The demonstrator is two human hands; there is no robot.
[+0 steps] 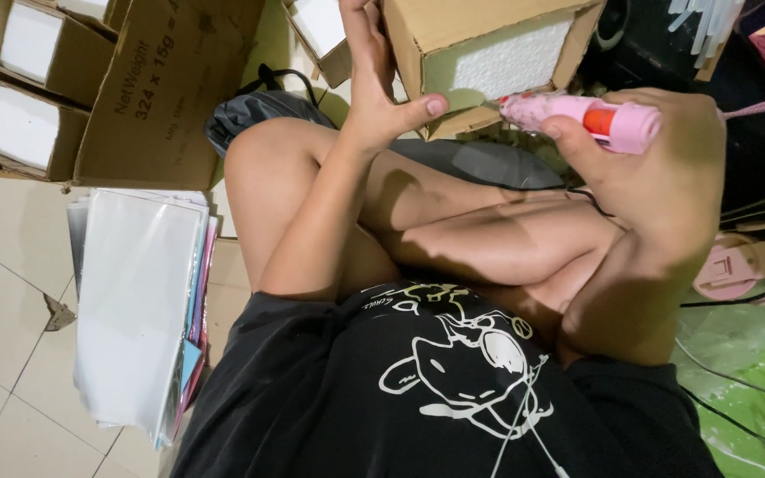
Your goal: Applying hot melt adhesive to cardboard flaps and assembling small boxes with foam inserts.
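Observation:
My left hand (375, 75) grips a small open cardboard box (453, 22) with a white foam block (499, 64) inside it, thumb pressed at its lower edge. My right hand (657, 164) holds a pink glue gun (591, 117) with an orange band. Its nozzle points left and touches the box's lower rim just under the foam. I sit cross-legged on the floor, and both hands are above my knees.
Several cardboard boxes with foam inside (19, 124) and a large flat carton (166, 88) stand at the upper left. A stack of plastic-wrapped sheets (139, 301) lies on the tiled floor at left. A pink stand (741, 265) and cables lie on green plastic at right.

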